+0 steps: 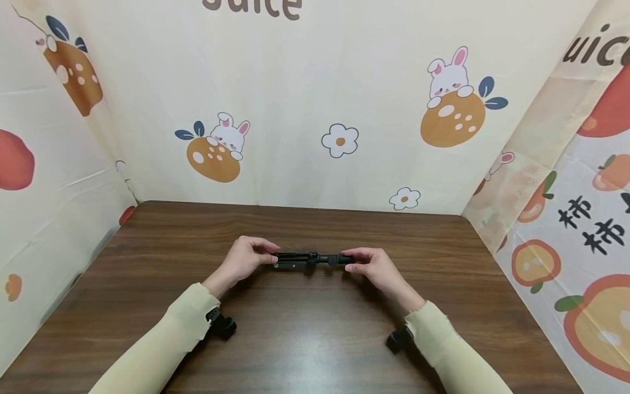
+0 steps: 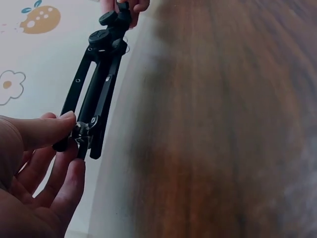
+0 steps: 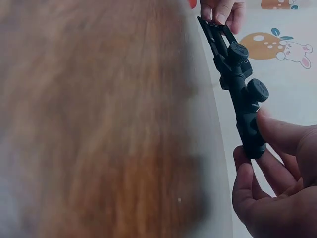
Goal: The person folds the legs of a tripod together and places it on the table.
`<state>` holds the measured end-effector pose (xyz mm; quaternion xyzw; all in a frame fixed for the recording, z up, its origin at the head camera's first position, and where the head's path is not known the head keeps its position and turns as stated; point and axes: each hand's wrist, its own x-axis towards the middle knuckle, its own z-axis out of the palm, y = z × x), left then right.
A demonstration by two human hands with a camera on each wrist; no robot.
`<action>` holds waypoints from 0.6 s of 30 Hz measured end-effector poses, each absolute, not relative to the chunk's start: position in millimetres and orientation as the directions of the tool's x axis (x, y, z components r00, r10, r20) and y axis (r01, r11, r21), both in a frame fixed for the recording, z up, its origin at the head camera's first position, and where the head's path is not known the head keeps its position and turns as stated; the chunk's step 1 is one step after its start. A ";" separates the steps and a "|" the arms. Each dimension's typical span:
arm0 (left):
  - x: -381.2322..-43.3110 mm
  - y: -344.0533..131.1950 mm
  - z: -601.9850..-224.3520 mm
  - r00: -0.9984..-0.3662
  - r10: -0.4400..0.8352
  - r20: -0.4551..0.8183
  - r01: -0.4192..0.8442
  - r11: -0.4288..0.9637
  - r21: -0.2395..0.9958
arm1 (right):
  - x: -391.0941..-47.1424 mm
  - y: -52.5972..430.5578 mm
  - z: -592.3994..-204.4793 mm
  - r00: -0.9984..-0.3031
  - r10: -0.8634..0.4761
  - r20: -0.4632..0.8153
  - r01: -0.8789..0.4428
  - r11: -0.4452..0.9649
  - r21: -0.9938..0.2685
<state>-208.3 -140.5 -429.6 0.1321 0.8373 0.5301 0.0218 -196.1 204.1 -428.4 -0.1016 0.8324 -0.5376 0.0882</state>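
Observation:
A small black folded tripod (image 1: pixel 313 258) is held level above the table, lying crosswise between both hands. My left hand (image 1: pixel 246 257) pinches the leg end between thumb and fingers. In the left wrist view, the tripod's legs (image 2: pixel 112 82) lie folded alongside the centre column, and the left thumb presses near a small joint at their end. My right hand (image 1: pixel 373 266) grips the opposite end, a thick black cylinder (image 3: pixel 251 131), between thumb and fingertips. Two round knobs (image 3: pixel 257 90) stick out from the tripod's middle part in the right wrist view.
A brown wood-grain table (image 1: pixel 305 328) lies beneath the hands. Behind it hangs a pale printed curtain (image 1: pixel 295 82) with rabbits, fruit and flowers; similar cloth stands at both sides. Each wrist wears a small black camera (image 1: pixel 222 325) on a strap.

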 end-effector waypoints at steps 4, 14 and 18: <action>-208.0 -139.5 -429.8 -0.964 0.249 0.091 0.191 0.415 0.890 | -197.6 203.6 -429.8 -0.964 -0.258 -0.058 -0.054 0.407 -0.912; -209.0 -141.7 -431.6 -0.958 0.276 0.075 0.186 0.401 0.897 | -199.0 205.7 -434.4 -0.955 -0.288 -0.074 -0.064 0.440 -0.896; -209.5 -142.6 -432.2 -0.959 0.275 0.069 0.179 0.400 0.899 | -198.1 206.7 -434.6 -0.953 -0.291 -0.079 -0.060 0.439 -0.897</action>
